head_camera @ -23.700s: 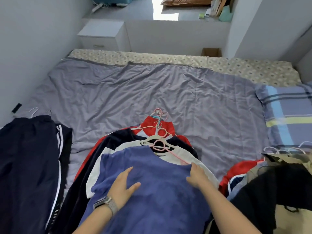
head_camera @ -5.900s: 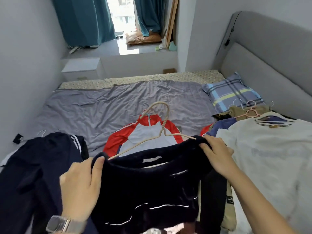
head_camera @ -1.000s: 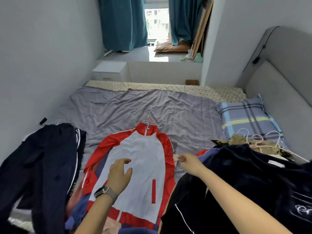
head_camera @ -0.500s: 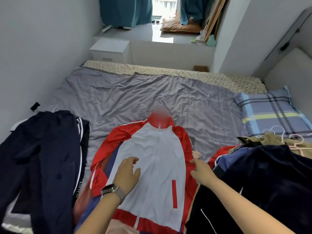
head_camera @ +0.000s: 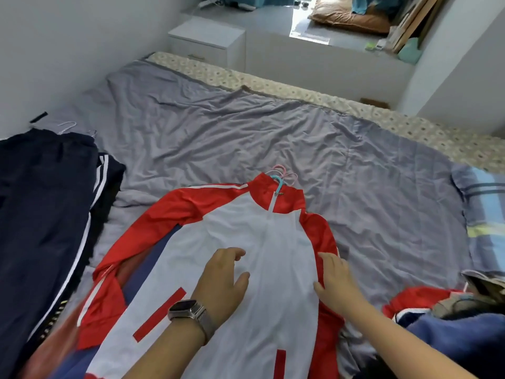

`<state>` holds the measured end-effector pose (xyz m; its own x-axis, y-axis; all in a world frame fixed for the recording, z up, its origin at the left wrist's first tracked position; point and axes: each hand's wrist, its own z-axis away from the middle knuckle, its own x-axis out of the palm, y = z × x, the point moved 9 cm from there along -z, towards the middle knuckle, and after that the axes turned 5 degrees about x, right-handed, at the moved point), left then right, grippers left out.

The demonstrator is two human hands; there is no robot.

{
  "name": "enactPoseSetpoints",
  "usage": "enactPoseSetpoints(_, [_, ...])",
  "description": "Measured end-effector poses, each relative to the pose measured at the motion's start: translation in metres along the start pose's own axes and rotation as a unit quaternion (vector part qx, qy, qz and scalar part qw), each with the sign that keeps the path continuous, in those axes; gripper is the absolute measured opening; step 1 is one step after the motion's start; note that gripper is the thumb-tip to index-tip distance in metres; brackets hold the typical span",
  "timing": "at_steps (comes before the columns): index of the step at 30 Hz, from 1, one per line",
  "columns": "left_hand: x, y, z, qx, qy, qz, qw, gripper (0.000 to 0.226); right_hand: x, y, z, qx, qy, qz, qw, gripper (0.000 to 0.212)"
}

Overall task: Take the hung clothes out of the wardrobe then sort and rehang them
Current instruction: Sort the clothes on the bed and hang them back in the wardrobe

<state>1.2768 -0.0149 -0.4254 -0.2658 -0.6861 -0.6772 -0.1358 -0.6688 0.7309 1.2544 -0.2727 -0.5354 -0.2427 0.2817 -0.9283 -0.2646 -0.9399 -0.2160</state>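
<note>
Red and white, the jacket [head_camera: 262, 258] lies flat at the lower centre of your head view, on the grey bed [head_camera: 246, 132], hanger hooks [head_camera: 282, 176] poking from its collar. Your left hand [head_camera: 222, 283] rests on its white front, fingers loosely spread; your right hand [head_camera: 337, 280] presses flat on its right edge. Dark clothes [head_camera: 46, 214] lie at the left of the frame.

Jacket [head_camera: 262, 242] lies mid-bed [head_camera: 246, 127]; trousers [head_camera: 41, 201] at nine o'clock, pillow [head_camera: 483, 214] at three, nightstand [head_camera: 207, 39] at twelve
</note>
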Motion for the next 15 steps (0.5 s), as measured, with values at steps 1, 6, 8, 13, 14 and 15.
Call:
enactPoseSetpoints(1, [0.005, -0.007, -0.007, -0.009, 0.008, 0.005, 1.000, 0.038, 0.004, 0.004, -0.016, -0.002, -0.003, 0.015, 1.000, 0.069])
enactPoseSetpoints(6, [0.021, -0.036, -0.037, -0.052, 0.051, 0.019, 0.997, 0.037, 0.002, 0.004, -0.095, -0.004, -0.020, 0.044, 0.999, 0.080])
enactPoseSetpoints(8, [0.031, -0.045, -0.038, -0.064, 0.052, 0.025, 0.996, 0.036, -0.004, -0.002, -0.123, -0.009, -0.020, 0.025, 0.999, 0.082])
enactPoseSetpoints(13, [0.048, -0.077, -0.028, -0.077, 0.053, 0.021, 0.995, 0.035, 0.012, -0.005, -0.177, 0.065, -0.108, -0.068, 0.990, 0.085])
enactPoseSetpoints(14, [0.049, -0.084, -0.025, -0.084, 0.055, 0.022, 0.995, 0.034, 0.016, -0.005, -0.185, 0.082, -0.104, -0.094, 0.987, 0.077])
enactPoseSetpoints(15, [0.049, -0.090, -0.023, -0.090, 0.058, 0.024, 0.994, 0.034, 0.016, -0.006, -0.188, 0.097, -0.081, -0.102, 0.987, 0.067])
